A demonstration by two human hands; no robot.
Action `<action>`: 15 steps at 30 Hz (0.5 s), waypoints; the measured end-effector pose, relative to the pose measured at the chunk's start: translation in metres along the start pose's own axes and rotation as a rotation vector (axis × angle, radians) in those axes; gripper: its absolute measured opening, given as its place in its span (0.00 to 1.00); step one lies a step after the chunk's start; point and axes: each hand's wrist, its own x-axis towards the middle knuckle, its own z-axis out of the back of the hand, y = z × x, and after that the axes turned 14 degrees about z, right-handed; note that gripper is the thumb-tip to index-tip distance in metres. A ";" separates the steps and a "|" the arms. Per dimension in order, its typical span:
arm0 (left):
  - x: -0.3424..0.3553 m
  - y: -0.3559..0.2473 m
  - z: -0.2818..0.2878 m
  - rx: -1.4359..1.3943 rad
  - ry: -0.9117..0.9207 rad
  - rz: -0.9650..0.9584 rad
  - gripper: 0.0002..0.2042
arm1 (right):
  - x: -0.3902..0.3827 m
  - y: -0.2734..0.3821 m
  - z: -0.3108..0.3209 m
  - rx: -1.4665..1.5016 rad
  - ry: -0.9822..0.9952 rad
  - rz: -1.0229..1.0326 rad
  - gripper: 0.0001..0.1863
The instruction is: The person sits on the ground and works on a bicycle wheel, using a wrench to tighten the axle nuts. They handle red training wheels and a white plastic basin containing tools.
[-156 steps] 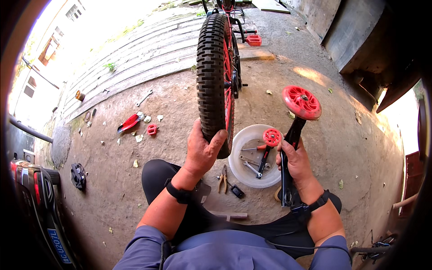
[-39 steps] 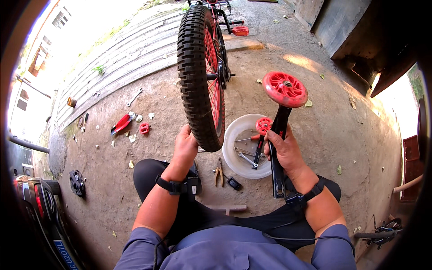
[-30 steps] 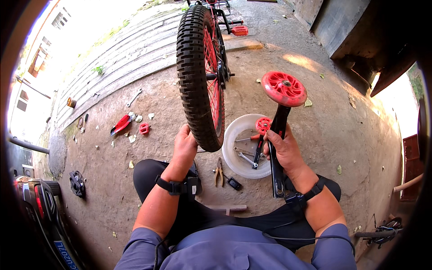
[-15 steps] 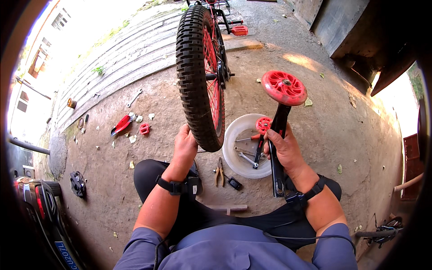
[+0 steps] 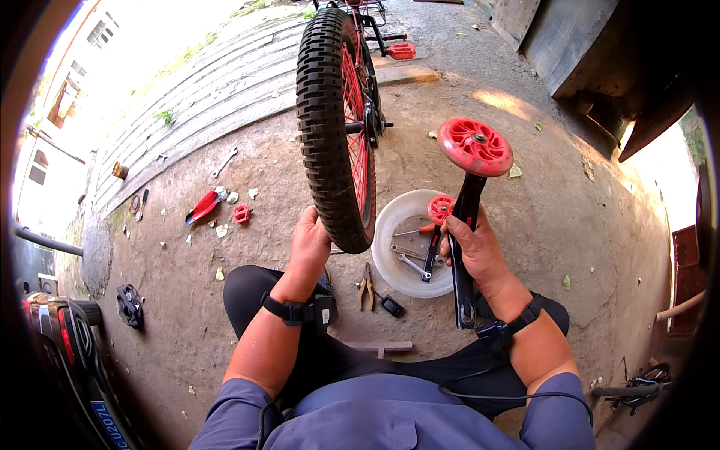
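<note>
Far left, a dark vehicle's corner with a blue plate [image 5: 105,420] sits at the rim, and a black toothed part [image 5: 129,305] lies on the concrete beside it. Up on the ground, a spanner [image 5: 225,161], then a red flat piece [image 5: 202,207] and a small red block [image 5: 241,214] among pale scraps. Centre now: the left hand [image 5: 310,244] rests against the knobbly black tyre [image 5: 330,127] of the red-spoked bicycle wheel, fingers curled onto the tread. Pliers [image 5: 366,285] lie just below, near a small black fob [image 5: 391,305]. The white round tub [image 5: 409,251] holds spanners and a second small red wheel [image 5: 439,208]. Over it, the right hand [image 5: 474,251] is wrapped tight round a black bracket arm [image 5: 463,255], upright, with a red training wheel [image 5: 475,146] on top. Far right, a red panel [image 5: 686,277] at the edge.
</note>
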 end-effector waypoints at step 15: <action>0.000 0.000 -0.001 -0.003 -0.031 0.006 0.14 | 0.000 -0.001 0.001 -0.006 0.007 0.000 0.15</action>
